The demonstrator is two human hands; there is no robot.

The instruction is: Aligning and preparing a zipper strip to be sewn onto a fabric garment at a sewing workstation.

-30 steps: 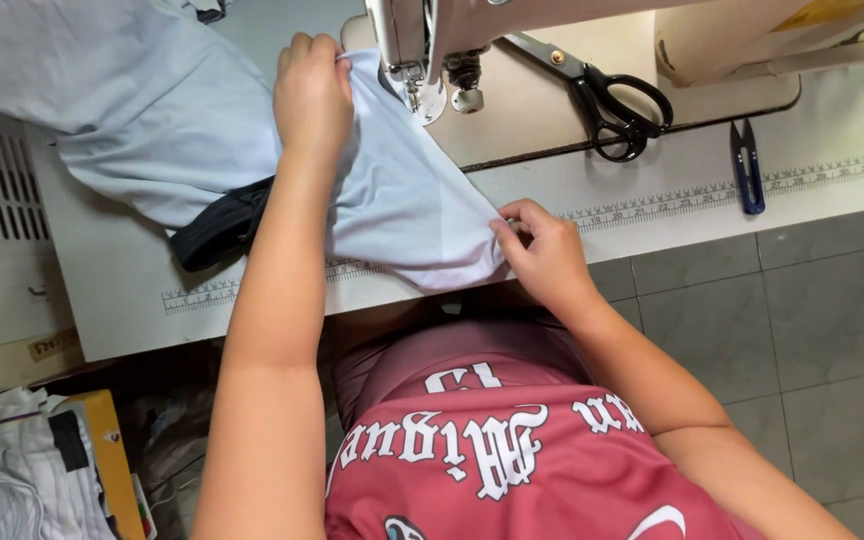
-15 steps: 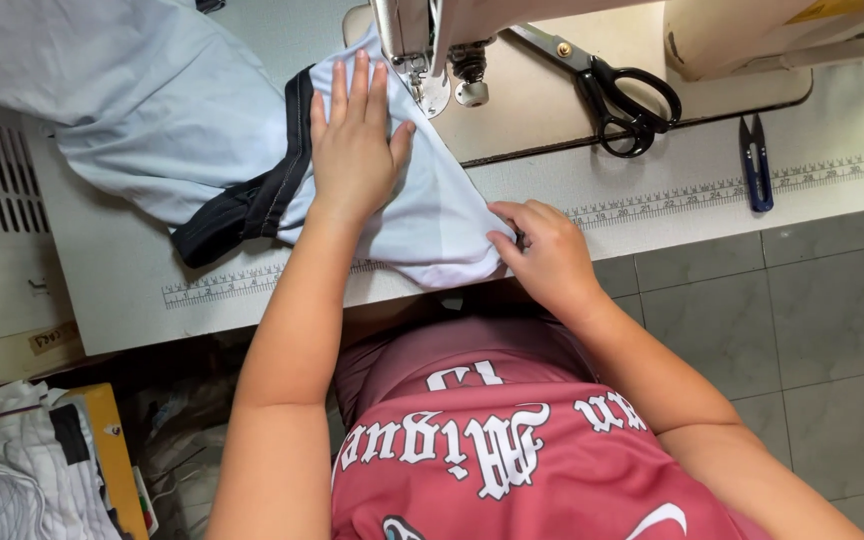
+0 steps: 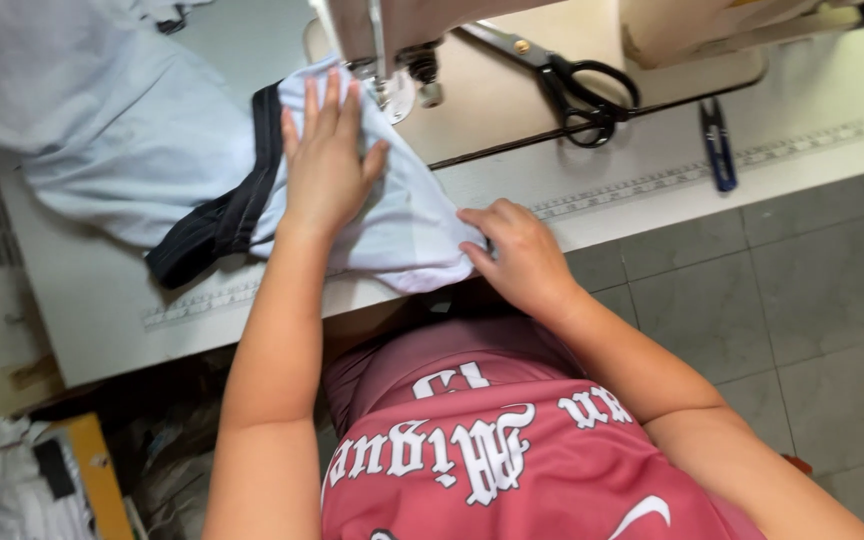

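Note:
A pale blue garment (image 3: 122, 150) with a black band (image 3: 222, 220) lies on the white sewing table (image 3: 92, 310), one end tucked under the sewing machine's needle foot (image 3: 392, 85). My left hand (image 3: 327, 160) lies flat on the fabric just left of the needle, fingers spread. At the table's near edge my right hand (image 3: 517, 255) pinches the lower corner of the same fabric.
Black-handled scissors (image 3: 572, 85) lie on the machine bed to the right of the needle. A small blue thread snip (image 3: 717, 145) rests near a ruler strip (image 3: 692, 170) along the table. A pile of cloth (image 3: 12, 490) sits on the floor at lower left.
My left hand slid from the top of the fabric near the needle down to lie flat on it. The black band has come further into view. My right hand kept its hold.

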